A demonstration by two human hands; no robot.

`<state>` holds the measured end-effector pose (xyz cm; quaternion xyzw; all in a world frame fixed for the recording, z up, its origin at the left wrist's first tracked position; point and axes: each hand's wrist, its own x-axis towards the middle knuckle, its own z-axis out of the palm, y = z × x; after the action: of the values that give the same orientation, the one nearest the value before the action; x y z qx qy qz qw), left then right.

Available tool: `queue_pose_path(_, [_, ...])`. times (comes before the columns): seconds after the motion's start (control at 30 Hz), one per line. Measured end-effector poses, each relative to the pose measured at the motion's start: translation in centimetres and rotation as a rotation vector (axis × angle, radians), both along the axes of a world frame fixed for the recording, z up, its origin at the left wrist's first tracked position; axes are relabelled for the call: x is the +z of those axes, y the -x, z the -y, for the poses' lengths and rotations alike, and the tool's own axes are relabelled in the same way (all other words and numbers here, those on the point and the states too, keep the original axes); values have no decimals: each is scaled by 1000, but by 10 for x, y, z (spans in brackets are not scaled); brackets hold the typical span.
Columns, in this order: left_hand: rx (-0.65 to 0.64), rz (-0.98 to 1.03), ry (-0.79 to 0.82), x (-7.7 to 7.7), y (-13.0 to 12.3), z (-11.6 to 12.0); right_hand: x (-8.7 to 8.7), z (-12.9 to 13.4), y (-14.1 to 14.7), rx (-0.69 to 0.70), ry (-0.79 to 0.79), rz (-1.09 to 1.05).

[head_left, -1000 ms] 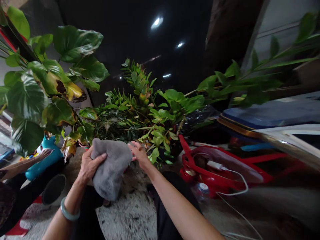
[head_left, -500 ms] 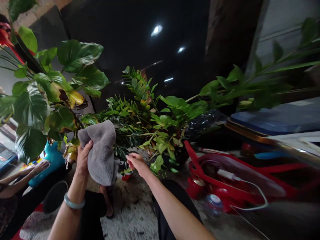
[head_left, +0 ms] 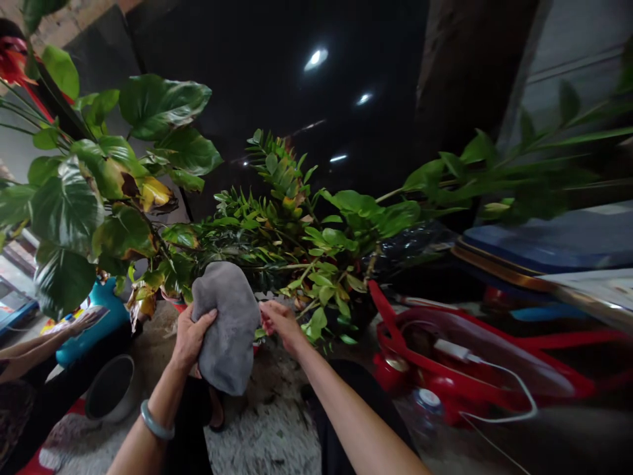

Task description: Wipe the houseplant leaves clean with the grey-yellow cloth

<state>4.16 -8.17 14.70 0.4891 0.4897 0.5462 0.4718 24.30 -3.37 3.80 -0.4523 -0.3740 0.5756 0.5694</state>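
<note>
A soft grey cloth [head_left: 226,330] hangs upright near the middle of the head view. My left hand [head_left: 192,335], with a pale bangle on its wrist, grips the cloth's left side, thumb on the near face. At the cloth's right edge is my right hand [head_left: 281,324], its fingers curled and pressed together. Whatever those fingers hold, if anything, is too small to make out. Behind both hands stand leafy green plants [head_left: 321,247], and a large-leaved plant [head_left: 69,204] with some yellowed leaves rises at the left.
At the right lie a red basket [head_left: 445,386] with a white cable, a lidded jar [head_left: 428,402] and a blue-topped stool [head_left: 554,237]. Left are a dark bucket [head_left: 111,389] and another person's arm [head_left: 34,349] near a turquoise object [head_left: 106,316]. A dark glossy panel [head_left: 277,79] stands behind.
My left hand and the cloth have moved right and down, and the cloth hangs flatter. My right hand has shifted slightly right and is closer to the cloth's edge.
</note>
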Motion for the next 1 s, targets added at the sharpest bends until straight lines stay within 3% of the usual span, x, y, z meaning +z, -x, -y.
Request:
queue_pose_path(0.13, [-86, -80, 40, -42, -4, 7, 8, 7, 5, 127, 41, -138])
queue_pose_path(0.23, [-105, -341, -163, -58, -5, 8, 9, 14, 12, 234, 48, -145])
queue_pose_path(0.33, [-111, -712, -451, -46, -4, 6, 12, 19, 15, 239, 46, -192])
queue_pose_path(0.43, [-249, -932, -584, -30, -2, 6, 18, 20, 14, 284, -14, -188])
queue_pose_path(0.5, [-305, -1009, -641, -27, 0, 9, 21, 20, 11, 313, -22, -143])
queue_pose_path(0.67, [-235, -1133, -751, -41, 6, 18, 15, 17, 6, 347, 76, 54])
queue_pose_path(0.73, [-275, -1166, -766, -43, 9, 20, 13, 18, 6, 409, 96, 118])
queue_pose_path(0.83, [-382, -1168, -757, -39, 10, 22, 15, 20, 6, 492, 14, 82])
queue_pose_path(1.0, [-440, -1086, -727, -34, 10, 21, 18, 22, 8, 488, -189, 18])
